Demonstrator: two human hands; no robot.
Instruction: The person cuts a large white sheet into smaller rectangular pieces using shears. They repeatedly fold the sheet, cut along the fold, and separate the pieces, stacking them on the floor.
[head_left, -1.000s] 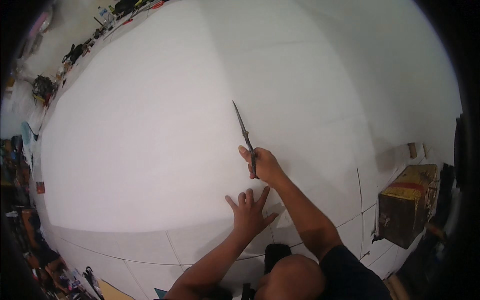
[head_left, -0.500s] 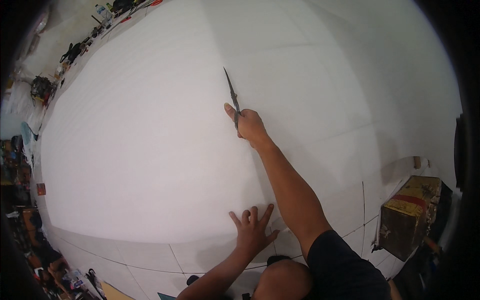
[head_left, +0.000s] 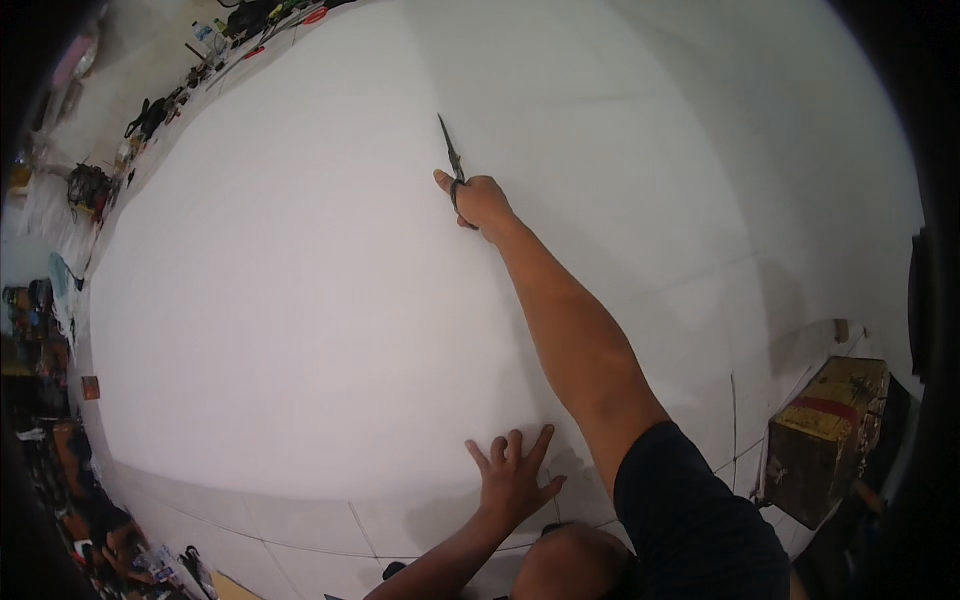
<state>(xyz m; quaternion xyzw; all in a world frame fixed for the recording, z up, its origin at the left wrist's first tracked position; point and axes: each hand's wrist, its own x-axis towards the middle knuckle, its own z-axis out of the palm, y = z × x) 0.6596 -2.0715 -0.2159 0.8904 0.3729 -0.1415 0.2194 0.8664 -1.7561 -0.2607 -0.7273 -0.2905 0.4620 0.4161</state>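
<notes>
A large white sheet [head_left: 290, 290] lies spread over the tiled floor; whether it is cloth, foam or paper I cannot tell. My right hand [head_left: 482, 203] is closed round the handles of dark scissors [head_left: 452, 155], whose blades point away from me along the sheet's right part. The blades look nearly together. Near me, my left hand [head_left: 512, 478] rests with its fingers spread over the sheet's near edge, holding nothing.
A worn yellow-brown box [head_left: 825, 440] with a red band stands at the right. Along the far left lie a plastic bottle [head_left: 205, 35], cables and tools. Cluttered goods [head_left: 75, 490] line the left side, and pale floor tiles [head_left: 310, 525] show in front.
My right hand has carried the scissors farther away and slightly left along the sheet. The left hand stays spread at the near edge, while the view has shifted a little.
</notes>
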